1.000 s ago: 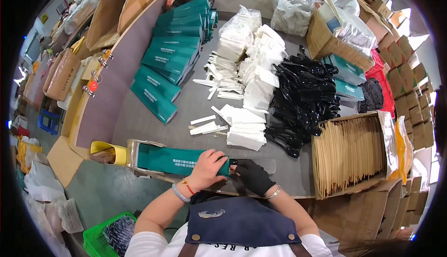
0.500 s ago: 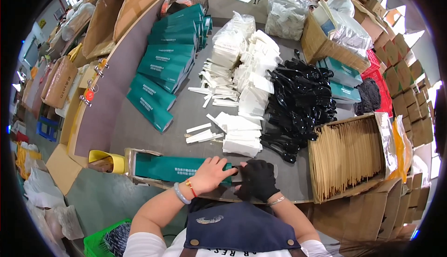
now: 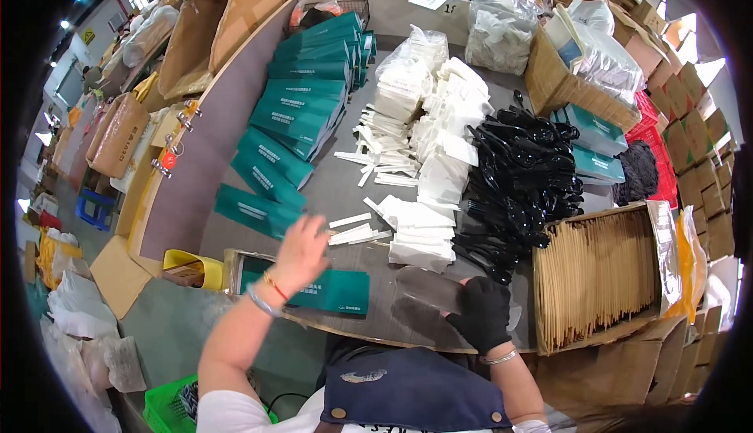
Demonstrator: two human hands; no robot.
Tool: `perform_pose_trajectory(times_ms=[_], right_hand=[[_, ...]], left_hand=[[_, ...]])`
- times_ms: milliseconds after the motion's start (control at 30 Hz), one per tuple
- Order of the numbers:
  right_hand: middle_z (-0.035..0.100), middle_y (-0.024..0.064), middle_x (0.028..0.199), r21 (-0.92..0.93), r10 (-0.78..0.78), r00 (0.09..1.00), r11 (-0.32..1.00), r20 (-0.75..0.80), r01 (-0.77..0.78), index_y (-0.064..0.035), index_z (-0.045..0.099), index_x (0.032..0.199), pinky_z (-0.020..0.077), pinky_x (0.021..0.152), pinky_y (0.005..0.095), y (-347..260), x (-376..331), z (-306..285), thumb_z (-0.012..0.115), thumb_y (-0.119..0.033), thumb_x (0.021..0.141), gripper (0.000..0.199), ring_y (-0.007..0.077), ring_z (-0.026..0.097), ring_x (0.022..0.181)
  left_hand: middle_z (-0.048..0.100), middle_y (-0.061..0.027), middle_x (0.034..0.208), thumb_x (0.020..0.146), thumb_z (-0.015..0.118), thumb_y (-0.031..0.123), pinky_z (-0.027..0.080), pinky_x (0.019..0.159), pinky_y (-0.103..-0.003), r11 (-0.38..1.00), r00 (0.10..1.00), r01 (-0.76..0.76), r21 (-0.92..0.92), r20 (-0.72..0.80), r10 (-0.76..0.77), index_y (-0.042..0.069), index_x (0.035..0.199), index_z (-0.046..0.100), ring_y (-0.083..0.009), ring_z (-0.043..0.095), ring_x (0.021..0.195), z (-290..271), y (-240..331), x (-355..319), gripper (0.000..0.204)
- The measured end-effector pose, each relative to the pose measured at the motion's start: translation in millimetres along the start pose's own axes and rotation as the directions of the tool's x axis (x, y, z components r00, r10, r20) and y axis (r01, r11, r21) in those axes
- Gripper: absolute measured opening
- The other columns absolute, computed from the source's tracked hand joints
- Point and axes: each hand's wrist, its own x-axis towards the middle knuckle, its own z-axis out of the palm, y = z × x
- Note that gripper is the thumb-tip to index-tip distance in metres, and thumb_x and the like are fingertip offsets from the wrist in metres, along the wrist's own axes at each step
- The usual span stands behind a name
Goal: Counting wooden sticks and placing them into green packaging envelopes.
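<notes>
My bare left hand (image 3: 304, 254), slightly blurred, hovers over the near left of the table with its fingers apart and nothing visible in them. Beneath it, a teal printed packet (image 3: 337, 292) lies partly inside an open-ended cardboard tray (image 3: 233, 270). Just beyond its fingertips is a single teal packet (image 3: 255, 207), the nearest of a fanned row of teal packets (image 3: 294, 115). My right hand (image 3: 482, 315), in a black fingerless-style glove, is closed on a translucent, greyish, rounded plastic piece (image 3: 423, 285) at the front edge; part of it is hidden under the hand.
White folded paper packs (image 3: 423, 229) and black plastic-looking utensils (image 3: 518, 174) are heaped mid-table. A box of thin wooden sticks (image 3: 600, 276) stands at right, a yellow holder (image 3: 196, 268) at left. Low walls (image 3: 176, 190) edge the table. Another person (image 3: 588, 9) is at back right.
My left hand has moved left and up, off the packet at the tray. Another teal packet now lies at the row's near end. My right hand has shifted slightly right, exposing the plastic piece.
</notes>
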Motion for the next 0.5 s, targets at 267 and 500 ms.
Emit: perform_pose_trajectory(times_ms=[267, 500], right_hand=[[0.059, 0.0081, 0.105, -0.114, -0.015, 0.98, 0.993, 0.201, 0.038, -0.013, 0.059, 0.11, 0.0375, 0.085, 0.0437, -25.2, 13.8, 10.4, 0.081, -0.04, 0.061, 0.06, 0.0286, 0.056, 0.097], [0.06, 0.0085, 0.103, -0.08, -0.107, 0.961, 0.988, 0.256, 0.132, -0.0108, 0.061, 0.106, 0.0393, 0.085, 0.0431, -27.1, 13.4, 22.9, 0.079, -0.047, 0.064, 0.058, 0.0269, 0.059, 0.096]], left_hand=[[0.043, -0.0183, 0.139, 0.062, 0.084, 0.045, 0.022, 0.11, -0.059, 0.875, 0.885, 0.421, -0.239, -0.104, -0.454, 0.002, 0.13, 0.052, -0.0416, 0.033, 0.132, 76.4, 80.6, -43.5, 0.087], [0.044, -0.0189, 0.141, 0.06, 0.086, 0.045, 0.018, 0.111, -0.059, 0.834, 0.879, 0.429, -0.346, -0.05, -0.473, 0.001, 0.131, 0.051, -0.0434, 0.032, 0.134, 75.3, 74.8, -47.4, 0.091]])
